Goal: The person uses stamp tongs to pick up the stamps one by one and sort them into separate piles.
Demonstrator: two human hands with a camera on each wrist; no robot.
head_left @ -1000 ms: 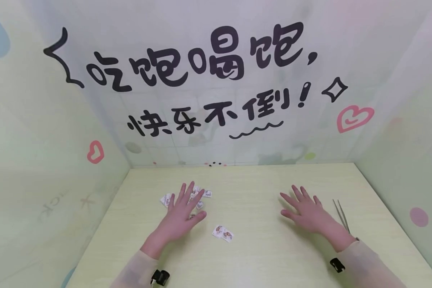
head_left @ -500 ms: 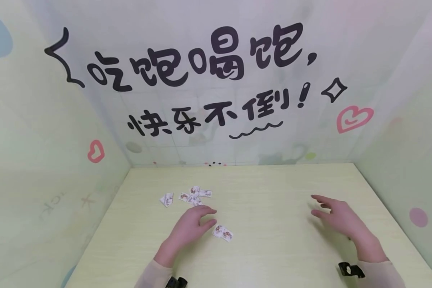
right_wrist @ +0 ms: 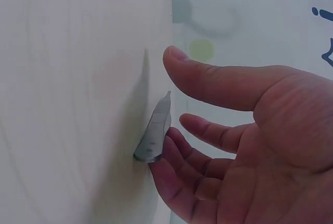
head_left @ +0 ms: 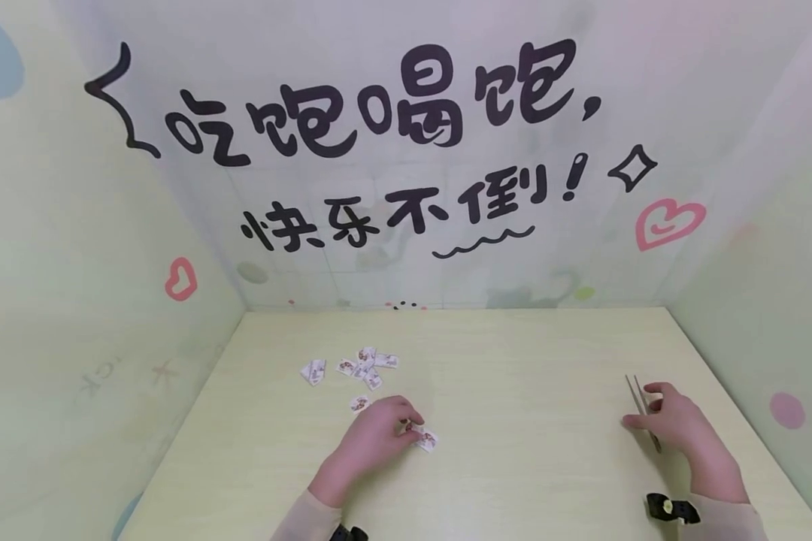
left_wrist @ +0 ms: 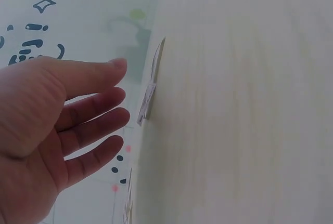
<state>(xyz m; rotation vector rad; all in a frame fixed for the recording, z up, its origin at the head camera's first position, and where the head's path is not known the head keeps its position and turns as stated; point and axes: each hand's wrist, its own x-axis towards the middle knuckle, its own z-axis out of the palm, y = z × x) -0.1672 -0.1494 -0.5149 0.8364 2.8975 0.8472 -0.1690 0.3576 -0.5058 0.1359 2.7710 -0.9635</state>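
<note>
My left hand (head_left: pixel 377 434) hovers over two small white printed paper pieces (head_left: pixel 428 441) at the table's middle, partly covering one. In the left wrist view its thumb and fingers (left_wrist: pixel 96 104) are loosely bent and apart, with the paper pieces (left_wrist: pixel 148 102) just beyond the tips. Metal tweezers (head_left: pixel 656 444) lie at the table's right side, tips pointing away. My right hand (head_left: pixel 690 432) is around them, thumb on one side and fingers on the other. The right wrist view has the tweezers (right_wrist: pixel 154 135) beside the fingers, the thumb standing apart; whether the fingers touch them I cannot tell.
Several more printed pieces (head_left: pixel 366 356) lie in a loose pile at the back left. Two overlapping pieces (head_left: pixel 316 373) are left of it, and a single piece (head_left: pixel 359 404) is nearer my left hand. Printed walls (head_left: pixel 406 285) enclose the wooden table (head_left: pixel 514 451).
My left hand has come from above the back-left pile rightward and nearer to the two pieces, its spread fingers now bent. My right hand has moved right to the tweezers.
</note>
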